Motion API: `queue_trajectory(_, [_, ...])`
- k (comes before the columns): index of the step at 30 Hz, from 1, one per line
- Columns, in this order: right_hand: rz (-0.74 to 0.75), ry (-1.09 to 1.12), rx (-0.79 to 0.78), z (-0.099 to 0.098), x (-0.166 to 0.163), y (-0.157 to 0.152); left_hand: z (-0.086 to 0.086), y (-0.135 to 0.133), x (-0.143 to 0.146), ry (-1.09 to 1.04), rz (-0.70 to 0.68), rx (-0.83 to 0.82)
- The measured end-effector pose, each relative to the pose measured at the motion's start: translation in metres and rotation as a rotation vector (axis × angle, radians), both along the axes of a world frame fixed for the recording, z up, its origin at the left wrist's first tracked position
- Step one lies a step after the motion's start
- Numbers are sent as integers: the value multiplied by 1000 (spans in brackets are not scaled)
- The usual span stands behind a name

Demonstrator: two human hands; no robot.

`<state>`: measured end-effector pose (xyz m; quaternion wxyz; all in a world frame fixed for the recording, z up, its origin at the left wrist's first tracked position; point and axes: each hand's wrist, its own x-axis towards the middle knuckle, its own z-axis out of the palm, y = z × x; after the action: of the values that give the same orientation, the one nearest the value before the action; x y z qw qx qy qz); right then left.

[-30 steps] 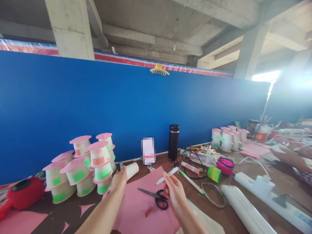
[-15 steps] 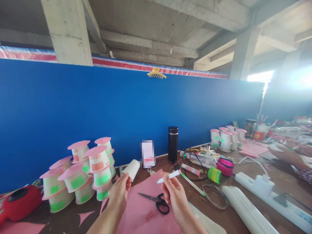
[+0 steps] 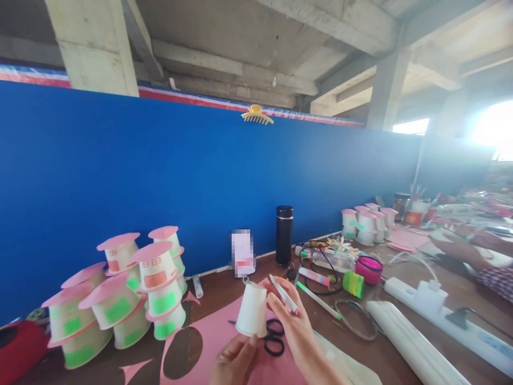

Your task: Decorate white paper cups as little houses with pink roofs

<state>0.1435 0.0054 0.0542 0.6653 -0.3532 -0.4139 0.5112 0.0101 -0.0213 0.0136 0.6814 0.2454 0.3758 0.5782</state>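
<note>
A plain white paper cup (image 3: 251,310) is upside down, its wide rim low, over a pink paper sheet (image 3: 216,342). My left hand (image 3: 236,359) pinches the cup by its rim. In my right hand (image 3: 294,323) is a white marker (image 3: 284,294) with a pinkish-red end; the fingers of that hand are beside the cup's right side, and whether they touch it I cannot tell. Black-handled scissors (image 3: 274,347) lie on the pink sheet, partly hidden by the cup. The sheet has a large round hole cut in its left part.
At left stand stacked cups (image 3: 160,272) with pink paper tops and green patches. A phone (image 3: 243,254) and a black flask (image 3: 284,235) stand by the blue partition. Markers, cables and a power strip (image 3: 441,326) lie at right, near another person's arms (image 3: 460,248).
The cup has come right and down, from lying tilted to upside down, held at its rim. My right hand has turned the marker so its red end points down, close beside the cup.
</note>
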Motion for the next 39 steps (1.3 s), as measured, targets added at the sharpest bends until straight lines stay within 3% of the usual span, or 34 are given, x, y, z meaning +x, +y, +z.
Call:
queue_trajectory(6, [-24, 25, -66, -9, 1, 6, -1, -3, 1, 366, -24, 164])
queue_trajectory(10, [65, 73, -64, -11, 1, 5, 5, -8, 2, 424, -47, 238])
queue_trajectory(16, [210, 219, -41, 2, -6, -5, 11, -16, 8, 583, 147, 365])
queue_trajectory(20, [209, 161, -113, 9, -8, -10, 15, -20, 9, 626, 226, 401])
queue_trajectory(23, [167, 111, -122, 8, -7, -10, 18, -19, 8, 491, 153, 377])
queue_trajectory(27, [116, 97, -85, 3, -5, -9, 21, -15, 6, 168, 12, 227])
queue_trajectory(31, [100, 106, -104, 3, -5, -9, 23, -13, 6, -54, -31, 106])
queue_trajectory(39, [54, -65, -72, 1, -10, -11, 28, -17, 11, -328, -56, 69])
